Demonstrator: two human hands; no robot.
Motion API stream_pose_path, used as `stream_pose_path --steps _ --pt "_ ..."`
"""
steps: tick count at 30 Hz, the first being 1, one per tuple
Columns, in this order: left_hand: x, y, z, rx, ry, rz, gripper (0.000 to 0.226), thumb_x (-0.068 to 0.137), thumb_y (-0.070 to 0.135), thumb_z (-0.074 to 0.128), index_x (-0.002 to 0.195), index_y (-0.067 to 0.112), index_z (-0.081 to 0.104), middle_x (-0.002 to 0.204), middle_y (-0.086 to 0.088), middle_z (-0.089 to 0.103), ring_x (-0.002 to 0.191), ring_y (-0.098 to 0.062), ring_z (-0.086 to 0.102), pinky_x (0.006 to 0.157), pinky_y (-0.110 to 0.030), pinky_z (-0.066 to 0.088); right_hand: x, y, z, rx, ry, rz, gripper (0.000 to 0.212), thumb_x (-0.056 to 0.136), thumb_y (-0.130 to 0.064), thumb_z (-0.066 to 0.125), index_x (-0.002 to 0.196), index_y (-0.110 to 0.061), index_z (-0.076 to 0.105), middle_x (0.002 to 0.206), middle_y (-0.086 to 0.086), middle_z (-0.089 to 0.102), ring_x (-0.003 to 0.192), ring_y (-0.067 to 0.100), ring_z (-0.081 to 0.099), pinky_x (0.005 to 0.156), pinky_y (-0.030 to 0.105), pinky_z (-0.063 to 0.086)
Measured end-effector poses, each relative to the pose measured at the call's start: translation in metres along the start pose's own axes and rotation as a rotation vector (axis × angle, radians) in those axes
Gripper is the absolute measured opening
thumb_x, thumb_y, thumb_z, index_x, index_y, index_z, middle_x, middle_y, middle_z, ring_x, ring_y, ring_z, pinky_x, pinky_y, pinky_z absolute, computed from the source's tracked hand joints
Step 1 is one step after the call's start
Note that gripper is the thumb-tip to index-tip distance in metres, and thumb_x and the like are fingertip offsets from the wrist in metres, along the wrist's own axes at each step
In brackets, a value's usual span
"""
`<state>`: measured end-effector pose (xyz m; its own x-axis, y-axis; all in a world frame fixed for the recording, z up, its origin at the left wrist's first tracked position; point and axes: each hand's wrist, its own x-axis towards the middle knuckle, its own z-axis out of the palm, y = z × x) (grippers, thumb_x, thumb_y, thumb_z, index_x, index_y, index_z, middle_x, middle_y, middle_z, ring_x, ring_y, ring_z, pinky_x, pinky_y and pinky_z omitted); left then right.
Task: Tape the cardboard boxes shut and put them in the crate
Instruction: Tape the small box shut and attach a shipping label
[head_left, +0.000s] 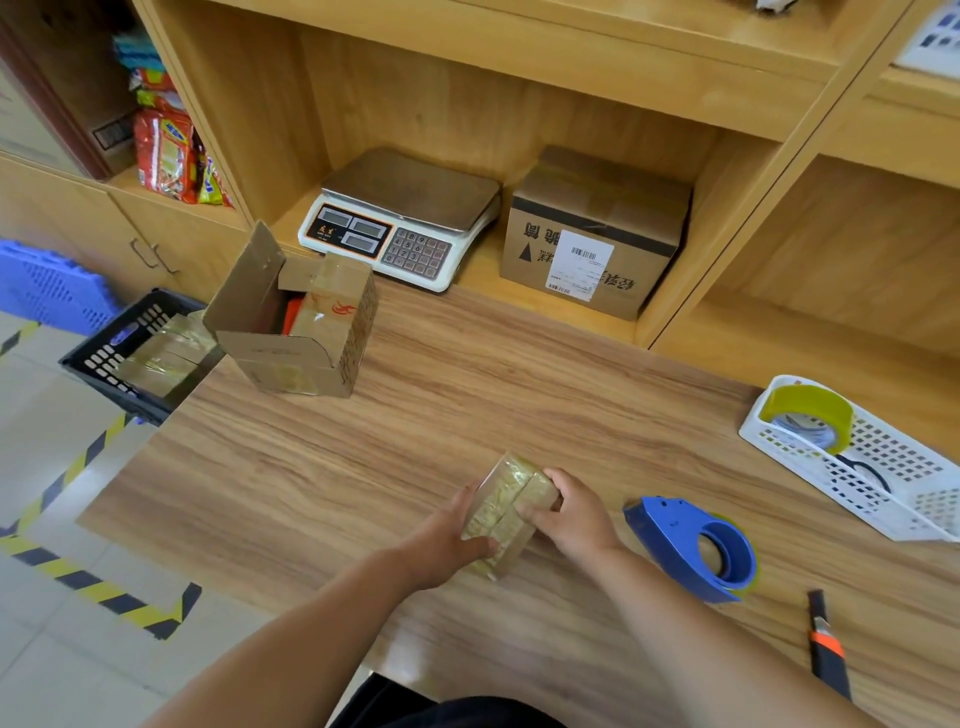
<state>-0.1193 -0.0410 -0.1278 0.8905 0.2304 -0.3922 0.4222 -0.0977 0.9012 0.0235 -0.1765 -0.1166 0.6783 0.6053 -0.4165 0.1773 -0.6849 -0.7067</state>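
Head view: two hands hold one small box (506, 512) on the table (322, 467), low in the frame at about 6 o'clock. The box is wrapped in glossy tape and lies slanted, its long axis running from 7 to 1 o'clock. The left hand (447, 540) grips its 9 o'clock side, thumb laid over the near top. The right hand (571, 512) grips the 3 o'clock side, fingers curled over the top edge. Both hands are closed round the box.

One black crate (111, 353) stands off the table's corner at 10 o'clock from the box, well apart. Taped boxes (166, 348) lie inside it, at least two; the exact count is hard to tell. One blue crate (47, 291) sits behind it, at 9 o'clock in the frame.

One open carton (296, 317) stands on the table at 11 o'clock, flap raised, with packed goods inside. One scale (405, 218) and one labelled carton (592, 234) sit in the shelf at 12 and 1 o'clock.

One blue dispenser (693, 551) lies just beside the right hand at 3 o'clock. One knife (828, 644) lies at 4 o'clock. One white basket (883, 467) at 2 o'clock holds one tape roll (808, 421).
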Motion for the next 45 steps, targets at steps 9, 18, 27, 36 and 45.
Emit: stream_pose_path --steps 9,18,27,36,45 --pt "-0.005 0.006 0.001 0.07 0.033 0.027 0.061 0.091 0.01 0.059 0.142 0.021 0.028 0.12 0.0 0.053 0.109 -0.011 0.05 0.087 -0.009 0.039 0.002 -0.005 0.005 -0.14 0.16 0.03 0.032 0.095 -0.044 0.047 0.112 -0.022 0.065 0.083 -0.011 0.062 0.081 0.012 0.058 0.069 0.029 0.043" --pt "-0.003 0.0 0.002 0.058 0.091 0.104 0.051 0.094 0.003 0.051 0.14 0.015 0.033 0.124 -0.009 0.053 0.116 -0.021 0.048 0.103 -0.035 0.039 0.015 -0.014 0.013 -0.303 0.078 -0.01 0.068 0.078 -0.064 0.058 0.135 -0.027 0.047 0.122 -0.007 0.061 0.109 0.017 0.057 0.088 0.031 0.046" --pt "-0.002 -0.001 0.003 0.081 0.111 0.142 0.048 0.096 0.003 0.048 0.14 0.013 0.031 0.125 -0.007 0.051 0.116 -0.016 0.048 0.098 -0.018 0.037 0.022 -0.022 0.016 -0.267 0.159 0.056 0.037 0.092 -0.051 0.048 0.114 -0.026 0.063 0.102 -0.003 0.067 0.095 0.018 0.061 0.072 0.028 0.041" --pt "-0.009 -0.006 0.004 0.153 0.132 0.139 0.047 0.098 0.019 0.046 0.142 0.025 0.03 0.128 0.004 0.05 0.116 -0.009 0.047 0.098 -0.02 0.037 0.02 -0.022 0.006 0.184 0.128 0.136 0.039 0.094 -0.038 0.051 0.078 -0.003 0.059 0.072 0.011 0.056 0.072 0.027 0.053 0.064 0.03 0.035" --pt "-0.028 -0.02 0.002 0.353 0.185 0.156 0.06 0.095 0.025 0.051 0.147 0.021 0.022 0.133 -0.001 0.044 0.118 -0.013 0.044 0.101 -0.03 0.039 -0.005 -0.026 0.005 0.317 -0.02 0.196 0.03 0.087 -0.054 0.057 0.102 -0.028 0.061 0.101 -0.015 0.06 0.089 -0.002 0.053 0.073 0.02 0.039"
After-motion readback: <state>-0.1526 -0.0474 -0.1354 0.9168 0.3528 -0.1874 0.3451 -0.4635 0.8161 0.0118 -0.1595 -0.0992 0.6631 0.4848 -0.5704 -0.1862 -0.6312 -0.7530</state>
